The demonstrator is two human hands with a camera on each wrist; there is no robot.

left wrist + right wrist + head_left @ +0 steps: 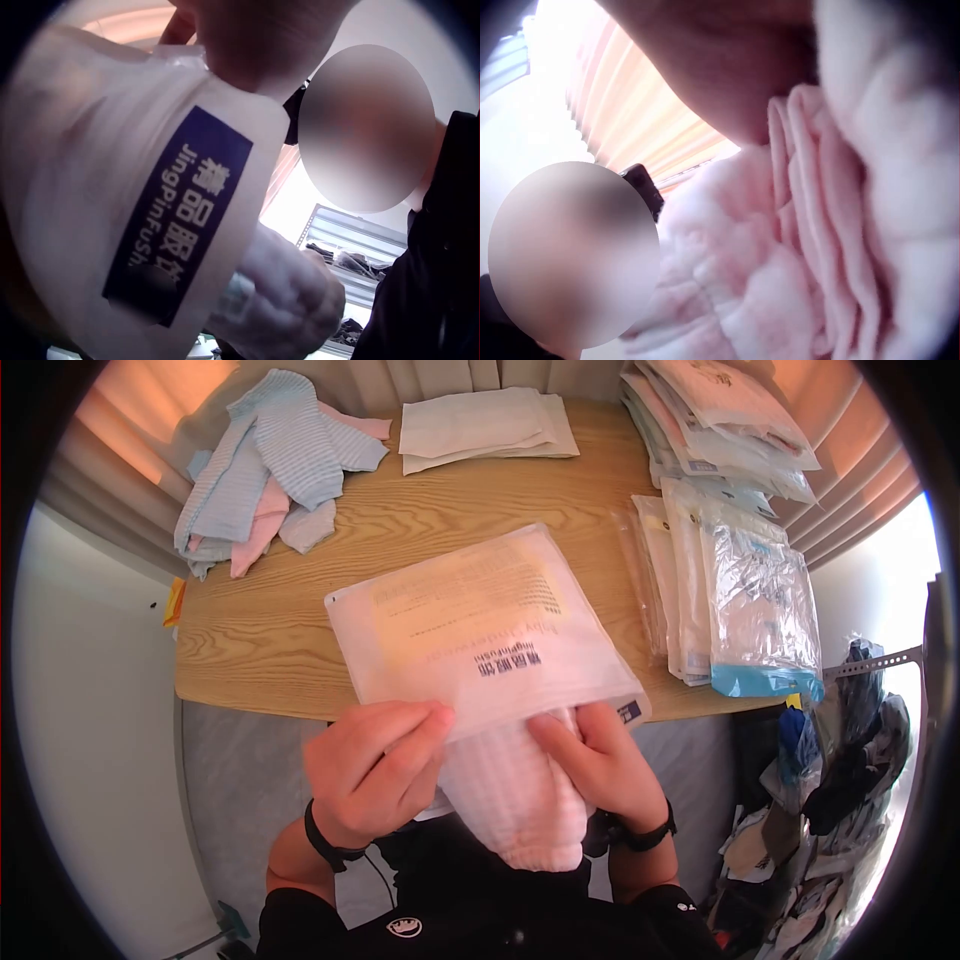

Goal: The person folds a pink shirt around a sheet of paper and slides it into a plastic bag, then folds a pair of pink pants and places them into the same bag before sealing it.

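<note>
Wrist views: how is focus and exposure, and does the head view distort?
Head view: fisheye, dark vignette, table edge bowed. Left wrist view: label on the bag readable but soft, background blown out. Right wrist view: pink cloth too close, blurred; upper left overexposed.

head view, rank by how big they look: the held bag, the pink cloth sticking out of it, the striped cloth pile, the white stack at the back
1. bag, though it is held near the camera
2. striped cloth pile
3. pink cloth and white stack: too alike to rank
</note>
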